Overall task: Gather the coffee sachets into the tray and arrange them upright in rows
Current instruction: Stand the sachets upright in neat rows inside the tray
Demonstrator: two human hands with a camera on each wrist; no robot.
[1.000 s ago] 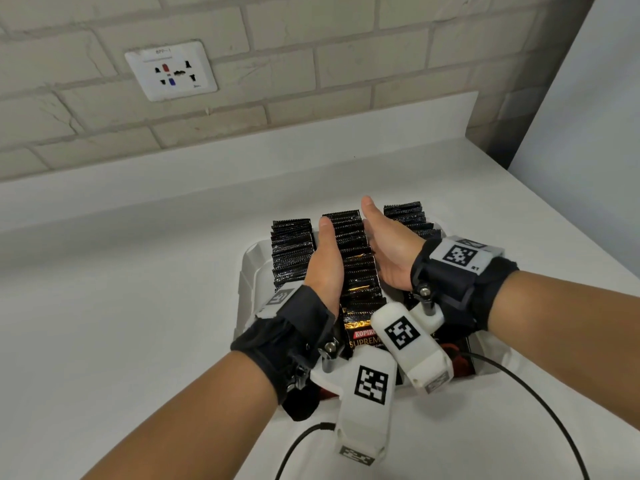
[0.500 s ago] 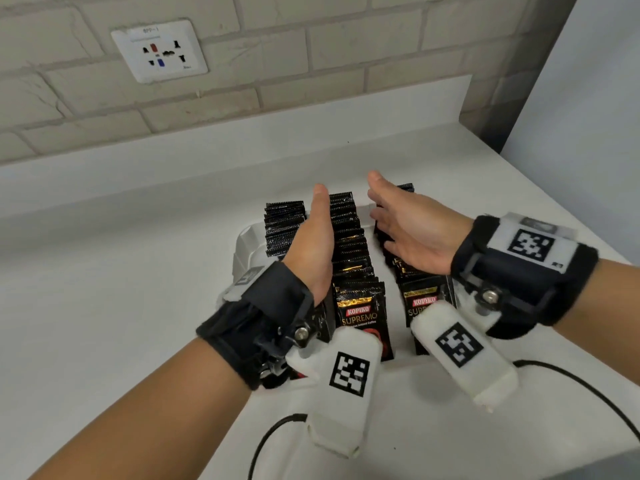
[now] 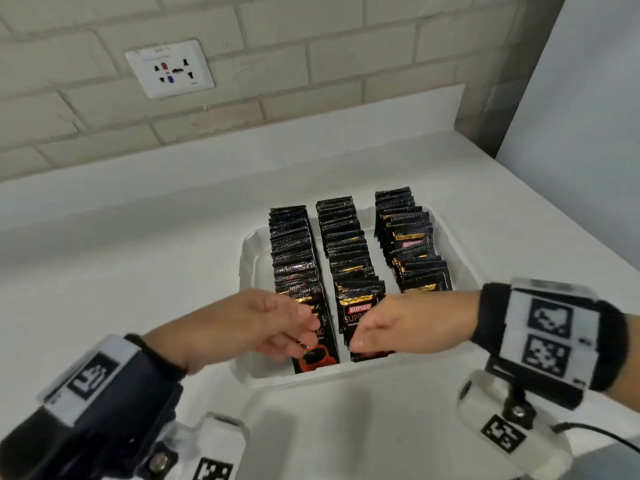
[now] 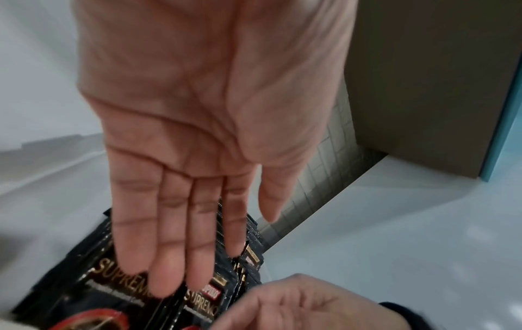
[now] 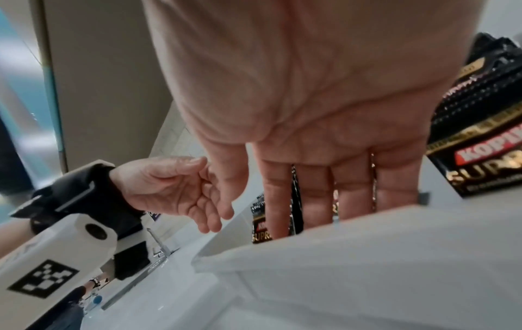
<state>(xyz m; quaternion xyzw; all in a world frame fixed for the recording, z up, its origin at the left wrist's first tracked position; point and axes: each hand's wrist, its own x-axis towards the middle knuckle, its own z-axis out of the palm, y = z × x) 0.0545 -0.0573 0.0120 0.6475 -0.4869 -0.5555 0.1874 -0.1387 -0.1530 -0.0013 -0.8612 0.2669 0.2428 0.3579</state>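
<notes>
A white tray (image 3: 251, 258) on the counter holds black coffee sachets standing upright in three rows: left (image 3: 292, 251), middle (image 3: 344, 244), right (image 3: 412, 244). My left hand (image 3: 304, 330) is at the near end of the left row, and its straight fingers (image 4: 180, 245) lie over the front sachet (image 4: 118, 288). My right hand (image 3: 367, 334) reaches in from the right at the near end of the middle row. Its straight fingers (image 5: 324, 189) dip behind the tray's near rim (image 5: 310, 245) against the sachets. Neither hand grips anything. The fingertips of the right hand are hidden by the rim.
The white counter (image 3: 138, 271) runs to a brick wall with a socket plate (image 3: 169, 69). The counter's edge lies to the right of the tray beside a pale panel (image 3: 588, 133). A black cable (image 3: 606, 441) trails from my right wrist.
Both hands have come out from between the rows at the far part of the tray and moved back to the near ends of the left and middle rows.
</notes>
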